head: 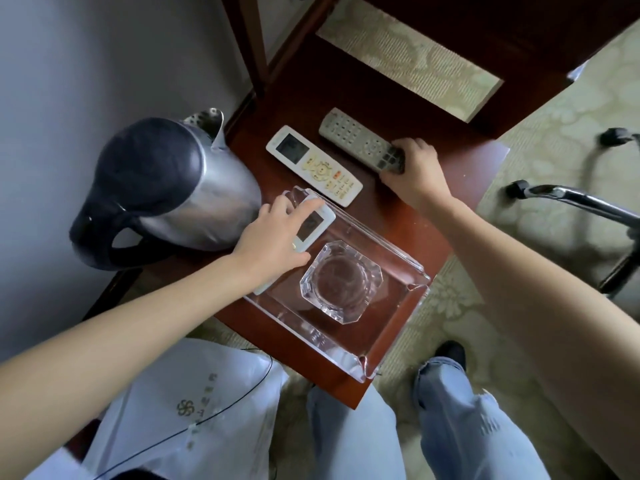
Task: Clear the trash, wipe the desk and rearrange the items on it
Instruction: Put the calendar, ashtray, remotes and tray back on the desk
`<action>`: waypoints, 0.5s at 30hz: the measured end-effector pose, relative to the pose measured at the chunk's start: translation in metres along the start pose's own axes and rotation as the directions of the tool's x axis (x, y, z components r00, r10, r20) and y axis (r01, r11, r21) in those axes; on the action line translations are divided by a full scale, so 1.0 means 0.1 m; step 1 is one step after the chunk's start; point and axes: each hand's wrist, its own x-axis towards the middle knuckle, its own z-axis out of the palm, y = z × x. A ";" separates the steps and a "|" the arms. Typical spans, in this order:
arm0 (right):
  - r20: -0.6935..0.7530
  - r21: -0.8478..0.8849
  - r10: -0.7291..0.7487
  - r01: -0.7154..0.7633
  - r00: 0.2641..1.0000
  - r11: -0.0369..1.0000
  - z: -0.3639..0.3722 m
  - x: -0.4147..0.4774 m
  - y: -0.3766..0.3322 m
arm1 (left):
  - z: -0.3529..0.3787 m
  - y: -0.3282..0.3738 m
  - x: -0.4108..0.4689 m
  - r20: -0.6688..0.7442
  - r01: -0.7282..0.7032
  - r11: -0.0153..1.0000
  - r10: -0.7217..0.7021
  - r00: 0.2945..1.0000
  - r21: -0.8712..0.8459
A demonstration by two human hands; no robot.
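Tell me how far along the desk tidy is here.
Done: no loose trash shows on the desk. In hand: rearranging; the left hand grips a small white remote at the clear tray, the right hand grips the grey remote. Left: the larger white remote lies loose; no cloth shows, so wiping is unconfirmed.

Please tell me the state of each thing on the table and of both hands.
Steel kettle with black lid: upright, lid closed.
Clear plastic tray: flat on brown wooden table.
Octagonal glass ashtray: upright in tray, looks empty.
White remote with yellow buttons: flat, untouched.
Grey remote: on table, gripped by right hand.
Small white remote with screen: gripped by left hand, over tray.
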 end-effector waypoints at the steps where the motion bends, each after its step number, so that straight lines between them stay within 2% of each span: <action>1: -0.008 -0.008 0.069 -0.069 0.998 0.998 -0.06 -0.08 0.10 | -0.01 0.01 0.01 0.000 -0.002 0.999 0.002 1.000 -0.052; 3: 0.000 -0.078 0.118 -0.118 0.993 0.990 -0.15 -0.22 0.24 | -0.05 0.04 0.03 -0.003 0.009 0.990 -0.009 1.000 -0.139; 9: 0.096 -0.076 0.023 -0.016 0.995 0.997 -0.15 -0.18 0.14 | -0.25 0.20 0.07 -0.026 -0.020 0.978 0.015 1.000 -0.207; 12: 0.090 0.004 0.040 -0.041 0.995 0.999 -0.36 -0.30 0.12 | -0.48 0.37 0.04 -0.056 -0.023 0.962 0.008 0.998 -0.273; 15: 0.119 0.114 -0.023 0.010 0.993 0.993 -0.82 -0.48 0.05 | -0.86 0.62 0.02 -0.096 -0.022 0.946 -0.010 0.995 -0.324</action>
